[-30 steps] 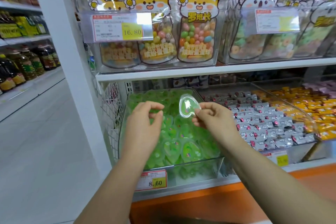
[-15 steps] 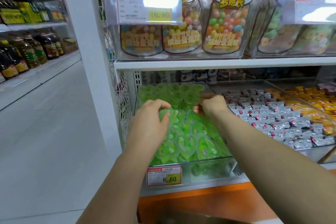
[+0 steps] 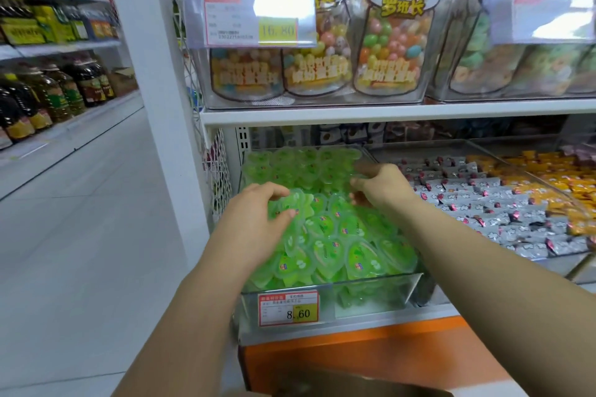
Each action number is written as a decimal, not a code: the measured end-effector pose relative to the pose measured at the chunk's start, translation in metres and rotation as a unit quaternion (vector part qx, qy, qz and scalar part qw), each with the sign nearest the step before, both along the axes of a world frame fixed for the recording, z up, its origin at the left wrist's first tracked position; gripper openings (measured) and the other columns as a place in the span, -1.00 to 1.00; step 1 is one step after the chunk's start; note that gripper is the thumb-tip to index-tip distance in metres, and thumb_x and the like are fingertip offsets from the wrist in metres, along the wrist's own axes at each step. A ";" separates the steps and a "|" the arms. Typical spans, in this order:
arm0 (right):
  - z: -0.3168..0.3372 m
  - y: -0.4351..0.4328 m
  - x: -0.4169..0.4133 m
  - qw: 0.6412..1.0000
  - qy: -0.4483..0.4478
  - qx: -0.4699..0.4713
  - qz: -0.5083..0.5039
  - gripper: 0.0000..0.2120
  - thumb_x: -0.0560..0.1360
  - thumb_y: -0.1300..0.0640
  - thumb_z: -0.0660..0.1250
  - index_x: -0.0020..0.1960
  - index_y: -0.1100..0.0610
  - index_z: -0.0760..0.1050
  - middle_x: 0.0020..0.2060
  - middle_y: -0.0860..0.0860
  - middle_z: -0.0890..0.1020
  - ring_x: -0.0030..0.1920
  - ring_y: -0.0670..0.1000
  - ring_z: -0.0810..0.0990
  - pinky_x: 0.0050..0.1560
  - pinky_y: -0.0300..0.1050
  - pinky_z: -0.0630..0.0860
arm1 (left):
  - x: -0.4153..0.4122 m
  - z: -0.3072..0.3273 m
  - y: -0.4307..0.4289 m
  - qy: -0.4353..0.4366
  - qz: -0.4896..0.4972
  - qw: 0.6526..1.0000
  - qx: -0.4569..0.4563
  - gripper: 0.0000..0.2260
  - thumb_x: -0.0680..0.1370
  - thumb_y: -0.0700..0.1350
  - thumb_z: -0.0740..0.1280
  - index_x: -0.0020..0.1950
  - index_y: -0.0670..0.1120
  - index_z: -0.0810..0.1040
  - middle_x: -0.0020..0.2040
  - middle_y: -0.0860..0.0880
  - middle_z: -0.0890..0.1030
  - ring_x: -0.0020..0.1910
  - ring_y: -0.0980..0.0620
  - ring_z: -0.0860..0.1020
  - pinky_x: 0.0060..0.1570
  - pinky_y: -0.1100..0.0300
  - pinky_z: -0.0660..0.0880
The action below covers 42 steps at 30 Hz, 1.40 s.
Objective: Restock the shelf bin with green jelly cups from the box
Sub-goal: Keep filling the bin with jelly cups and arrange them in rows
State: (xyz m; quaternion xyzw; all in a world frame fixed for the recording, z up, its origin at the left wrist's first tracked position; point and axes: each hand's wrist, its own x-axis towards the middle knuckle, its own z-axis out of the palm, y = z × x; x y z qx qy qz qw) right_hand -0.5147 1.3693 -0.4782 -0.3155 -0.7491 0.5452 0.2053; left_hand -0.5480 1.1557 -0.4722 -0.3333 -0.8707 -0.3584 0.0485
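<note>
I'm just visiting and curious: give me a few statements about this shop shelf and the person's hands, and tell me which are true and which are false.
1. The left hand and right hand both reach into the bin of green jelly cups. True.
2. The price tag on that bin reads 16.80. False: it reads 8.60; 16.80 is on the upper tag, one shelf up.
3. The neighbouring bin to the right holds silver-wrapped sweets. True.
4. The jelly bin is almost empty. False: cups are heaped up to its front wall.
</note>
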 end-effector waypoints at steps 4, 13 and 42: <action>0.005 -0.010 0.020 0.972 -0.005 0.232 0.029 -0.70 0.48 0.25 0.32 0.21 0.19 0.53 -0.13 0.06 0.64 -0.16 0.06 0.63 0.03 0.03 0.58 | 0.003 0.004 -0.009 0.023 -0.005 0.999 -0.022 -0.68 0.49 0.00 0.38 0.23 0.04 0.51 0.15 0.09 0.49 0.15 0.12 0.46 0.14 0.26 0.34; 0.007 -0.065 0.036 0.885 -0.057 0.359 0.291 -0.65 0.44 0.16 0.40 0.22 0.03 0.53 0.12 -0.06 0.60 -0.13 -0.06 0.57 -0.10 -0.38 0.37 | 0.007 -0.001 -0.016 0.040 0.008 0.993 -0.115 -0.63 0.44 0.06 0.43 0.23 0.09 0.51 0.16 0.10 0.55 0.11 0.11 0.51 0.13 0.12 0.47; 0.011 -0.032 0.074 0.954 0.213 0.188 0.092 -0.85 0.41 0.21 0.43 -0.26 0.05 0.50 -0.40 0.01 0.58 -0.39 -0.19 0.46 -0.33 -0.38 0.38 | 0.035 -0.003 0.031 0.002 -0.045 0.973 0.228 -0.71 0.50 -0.21 0.38 0.10 0.14 0.48 0.03 0.17 0.47 -0.08 0.32 0.52 -0.19 0.51 0.42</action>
